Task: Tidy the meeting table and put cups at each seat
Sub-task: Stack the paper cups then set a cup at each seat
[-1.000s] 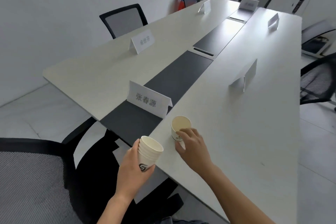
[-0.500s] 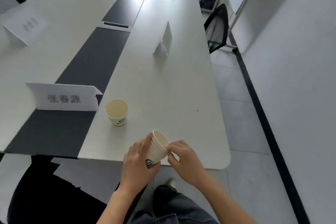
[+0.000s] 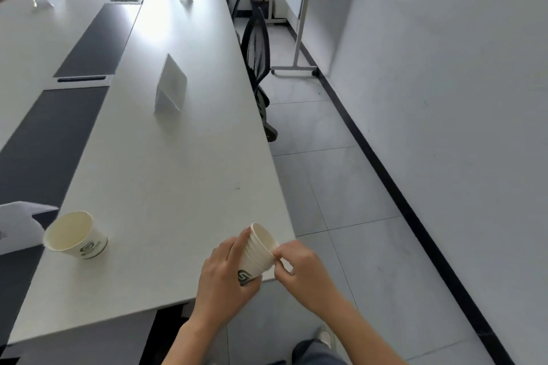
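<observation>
We held the cup stack (image 3: 256,256) tilted above the tabletop's (image 3: 166,181) near corner, our left hand (image 3: 224,278) wrapped around its base and our right hand (image 3: 299,267) pinching its rim. A single cup (image 3: 75,235) stood upright on the tabletop, well apart to the left, just beside a name card (image 3: 17,225).

Left hand (image 3: 225,275) and right hand (image 3: 299,264) w/ forearms bare right to the frame edge. Legs in dark grey-blue trousers (image 3: 317,354), look like denim tbh. One light-coloured shoe (image 3: 326,336) shows beside them.
</observation>
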`<state>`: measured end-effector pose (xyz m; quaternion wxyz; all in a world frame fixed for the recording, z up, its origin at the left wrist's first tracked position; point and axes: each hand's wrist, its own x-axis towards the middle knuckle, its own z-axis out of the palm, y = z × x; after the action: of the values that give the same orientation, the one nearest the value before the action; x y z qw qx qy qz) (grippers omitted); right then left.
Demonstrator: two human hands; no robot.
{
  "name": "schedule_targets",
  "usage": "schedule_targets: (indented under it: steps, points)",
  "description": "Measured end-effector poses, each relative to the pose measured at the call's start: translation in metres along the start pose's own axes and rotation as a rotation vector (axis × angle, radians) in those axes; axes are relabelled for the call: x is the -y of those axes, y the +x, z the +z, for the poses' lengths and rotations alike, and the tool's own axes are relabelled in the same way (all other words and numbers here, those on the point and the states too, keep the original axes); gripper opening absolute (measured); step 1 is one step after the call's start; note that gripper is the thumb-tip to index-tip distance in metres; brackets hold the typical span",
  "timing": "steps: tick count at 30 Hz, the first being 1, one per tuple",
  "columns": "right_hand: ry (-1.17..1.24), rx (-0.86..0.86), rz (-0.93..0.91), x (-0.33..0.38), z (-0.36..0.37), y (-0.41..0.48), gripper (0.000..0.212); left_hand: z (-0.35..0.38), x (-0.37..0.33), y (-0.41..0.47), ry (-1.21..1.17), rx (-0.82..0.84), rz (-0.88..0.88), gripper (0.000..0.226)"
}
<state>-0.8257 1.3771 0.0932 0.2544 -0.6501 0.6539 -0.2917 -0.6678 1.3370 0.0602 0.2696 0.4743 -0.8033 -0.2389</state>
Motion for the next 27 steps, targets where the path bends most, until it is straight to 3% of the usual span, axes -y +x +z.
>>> schedule_targets:
  steps: [8, 13, 16, 19, 21, 27]
  points:
    - [-0.032, -0.137, 0.129, -0.109, -0.116, -0.02, 0.056, 0.117, -0.11, 0.054, -0.132, 0.09, 0.018, 0.083]
    - [0.078, -0.203, 0.267, -0.149, -0.148, -0.038, 0.045, 0.154, -0.149, 0.069, -0.135, 0.156, 0.098, 0.08]
    - [0.237, -0.248, 0.362, -0.164, -0.158, -0.039, 0.014, 0.166, -0.159, 0.079, -0.094, 0.197, 0.112, 0.082]
    - [0.42, -0.233, 0.444, -0.176, -0.168, -0.036, 0.019, 0.177, -0.165, 0.089, -0.074, 0.247, 0.125, 0.083]
    - [0.525, -0.253, 0.496, -0.184, -0.174, -0.034, 0.011, 0.185, -0.168, 0.099, -0.064, 0.286, 0.138, 0.087]
    - [0.592, -0.388, 0.562, -0.21, -0.189, 0.003, 0.019, 0.204, -0.164, 0.147, -0.026, 0.302, 0.153, 0.087]
